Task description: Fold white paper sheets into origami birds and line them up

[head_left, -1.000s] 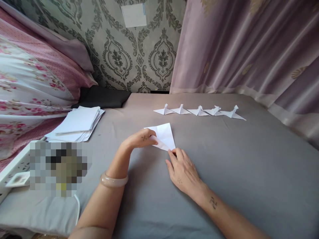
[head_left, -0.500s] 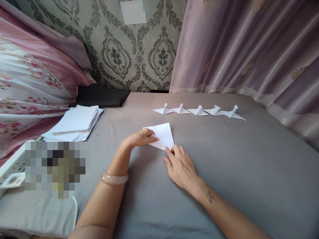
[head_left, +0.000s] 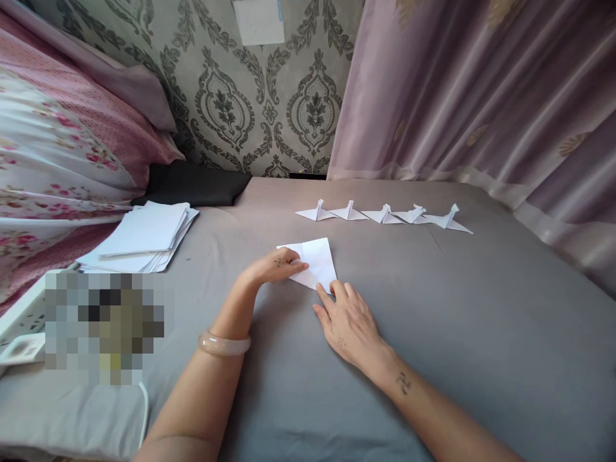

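Note:
A white sheet of paper [head_left: 319, 260], with its near side folded over, lies on the grey cloth in front of me. My left hand [head_left: 279, 264] is closed on its left side, the thumb lying on top and the other fingers partly hidden. At the near right corner, my right hand [head_left: 349, 321] rests with its index fingertip pressing the folded edge. Its thumb stands apart from the index finger, off the paper, and the other fingers are bent beside the corner.
Several folded paper birds [head_left: 385, 214] stand in a row beyond the paper. White sheets [head_left: 144, 231] are stacked at the left, near a black folded item [head_left: 197, 184]. A blurred-out patch and a white cable [head_left: 145, 410] lie at the near left. Curtains [head_left: 409, 90] hang behind.
The paper's lifted near flap has come down flat under my left thumb. My right index finger has slid slightly left along the folded edge.

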### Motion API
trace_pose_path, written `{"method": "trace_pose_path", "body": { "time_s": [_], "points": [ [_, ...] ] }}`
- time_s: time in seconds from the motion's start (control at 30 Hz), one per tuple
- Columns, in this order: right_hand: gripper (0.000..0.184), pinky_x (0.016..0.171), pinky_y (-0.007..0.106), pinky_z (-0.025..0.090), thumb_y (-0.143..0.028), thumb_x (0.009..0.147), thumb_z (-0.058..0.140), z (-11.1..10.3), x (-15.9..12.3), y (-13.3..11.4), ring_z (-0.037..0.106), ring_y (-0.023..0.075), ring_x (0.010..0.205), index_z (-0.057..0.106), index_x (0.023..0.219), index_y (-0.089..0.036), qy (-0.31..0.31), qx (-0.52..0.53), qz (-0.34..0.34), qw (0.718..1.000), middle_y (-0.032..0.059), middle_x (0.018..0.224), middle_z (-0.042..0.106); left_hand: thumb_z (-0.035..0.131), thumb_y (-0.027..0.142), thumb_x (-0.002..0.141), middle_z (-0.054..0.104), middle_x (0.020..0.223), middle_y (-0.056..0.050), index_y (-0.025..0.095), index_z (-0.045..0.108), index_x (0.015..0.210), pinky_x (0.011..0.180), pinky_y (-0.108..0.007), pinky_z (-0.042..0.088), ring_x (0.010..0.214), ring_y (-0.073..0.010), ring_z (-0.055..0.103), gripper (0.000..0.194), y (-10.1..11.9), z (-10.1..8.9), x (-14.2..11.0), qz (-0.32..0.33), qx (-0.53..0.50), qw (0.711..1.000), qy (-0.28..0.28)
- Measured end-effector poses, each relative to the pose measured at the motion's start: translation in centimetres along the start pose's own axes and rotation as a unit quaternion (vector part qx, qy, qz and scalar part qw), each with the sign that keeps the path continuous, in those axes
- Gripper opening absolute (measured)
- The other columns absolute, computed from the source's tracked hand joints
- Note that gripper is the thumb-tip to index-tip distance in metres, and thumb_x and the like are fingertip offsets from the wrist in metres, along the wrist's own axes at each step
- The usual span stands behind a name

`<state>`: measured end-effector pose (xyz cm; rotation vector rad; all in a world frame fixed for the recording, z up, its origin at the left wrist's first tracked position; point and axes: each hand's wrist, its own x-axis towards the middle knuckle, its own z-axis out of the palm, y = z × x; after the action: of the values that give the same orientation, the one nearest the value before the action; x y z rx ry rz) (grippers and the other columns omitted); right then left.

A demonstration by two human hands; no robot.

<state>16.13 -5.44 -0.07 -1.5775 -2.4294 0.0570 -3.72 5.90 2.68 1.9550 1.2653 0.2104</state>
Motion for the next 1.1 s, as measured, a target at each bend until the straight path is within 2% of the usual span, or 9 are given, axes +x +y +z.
{"method": "trace_pose_path", "body": {
  "time_s": [0.3,0.47,0.63,0.77,0.87,0.93,0.97,1.03,1.1],
  "points": [
    [0.040,0.078,0.036,0.044,-0.034,0.096,0.040,-0.7,0.1,-0.1,0.050,0.0225,0.090,0.052,0.133,-0.025,-0.023,0.011,0.000,1.000,0.0103,0.101,0.056,0.047,0.057,0.080,0.031,0.054,0.005,0.019,0.037,0.058,0.049,-0.024,0.022,0.052,-0.0096,0.031,0.045,0.3,-0.1,-0.1,-0.011,-0.003,1.000,-0.008],
    [0.038,0.080,0.035,0.043,-0.033,0.096,0.040,-0.8,0.0,0.0,0.049,0.0218,0.093,0.053,0.132,-0.028,-0.036,0.029,0.000,0.999,0.0097,0.108,0.054,0.050,0.056,0.079,0.031,0.054,0.005,0.019,0.036,0.057,0.048,-0.024,0.021,0.052,-0.0093,0.030,0.045,0.1,0.0,-0.1,-0.011,-0.019,1.000,-0.001],
    [0.038,0.078,0.035,0.043,-0.035,0.096,0.040,-0.9,0.4,-0.2,0.049,0.0221,0.090,0.053,0.132,-0.030,-0.030,0.028,0.005,0.999,0.0087,0.102,0.055,0.048,0.056,0.081,0.033,0.055,0.005,0.018,0.039,0.058,0.048,-0.023,0.023,0.053,-0.0090,0.030,0.045,0.2,-0.2,-0.3,0.005,-0.012,1.000,-0.008],
    [0.032,0.080,0.033,0.042,-0.032,0.096,0.042,-0.9,0.1,0.6,0.050,0.0200,0.091,0.060,0.122,-0.028,-0.016,0.062,-0.003,0.998,0.0072,0.103,0.055,0.050,0.051,0.082,0.044,0.062,0.004,0.016,0.056,0.076,0.052,-0.023,0.030,0.058,-0.0108,0.039,0.036,0.5,-0.4,-1.0,0.023,-0.006,1.000,-0.013],
    [0.022,0.080,0.030,0.042,-0.028,0.093,0.047,-0.9,0.2,1.4,0.052,0.0186,0.093,0.064,0.106,-0.024,-0.015,0.106,0.002,0.994,0.0054,0.101,0.057,0.052,0.044,0.082,0.050,0.067,0.003,0.017,0.061,0.087,0.055,-0.023,0.033,0.060,-0.0117,0.043,0.030,0.7,-0.3,-2.1,0.034,-0.017,0.999,-0.005],
    [0.018,0.079,0.029,0.043,-0.028,0.090,0.054,-0.9,0.6,1.8,0.053,0.0193,0.094,0.061,0.105,-0.020,-0.006,0.121,0.024,0.992,0.0055,0.100,0.059,0.054,0.040,0.083,0.054,0.071,0.001,0.017,0.063,0.087,0.058,-0.024,0.036,0.063,-0.0125,0.045,0.025,0.7,0.0,-3.1,0.041,-0.012,0.999,0.013],
    [0.023,0.080,0.030,0.043,-0.029,0.088,0.058,-0.9,0.8,1.9,0.052,0.0203,0.095,0.059,0.108,-0.019,0.005,0.116,0.029,0.993,0.0062,0.101,0.059,0.055,0.038,0.082,0.056,0.076,0.000,0.017,0.065,0.086,0.062,-0.025,0.037,0.067,-0.0136,0.047,0.023,0.7,0.3,-3.7,0.051,0.002,0.998,0.032],
    [0.037,0.082,0.033,0.041,-0.028,0.083,0.064,-0.8,1.4,1.8,0.050,0.0227,0.098,0.055,0.117,-0.018,0.035,0.088,0.019,0.995,0.0082,0.107,0.058,0.058,0.032,0.082,0.059,0.089,-0.004,0.019,0.068,0.084,0.074,-0.030,0.040,0.080,-0.0173,0.051,0.017,0.4,1.1,-4.7,0.082,0.059,0.990,0.096],
    [0.041,0.085,0.035,0.038,-0.025,0.082,0.065,-0.7,1.9,1.5,0.048,0.0238,0.101,0.054,0.121,-0.020,0.056,0.058,-0.024,0.996,0.0089,0.113,0.056,0.059,0.027,0.084,0.057,0.095,-0.006,0.022,0.072,0.083,0.085,-0.036,0.038,0.091,-0.0209,0.050,0.014,-0.3,2.2,-5.6,0.105,0.135,0.970,0.171]
  ]
}}
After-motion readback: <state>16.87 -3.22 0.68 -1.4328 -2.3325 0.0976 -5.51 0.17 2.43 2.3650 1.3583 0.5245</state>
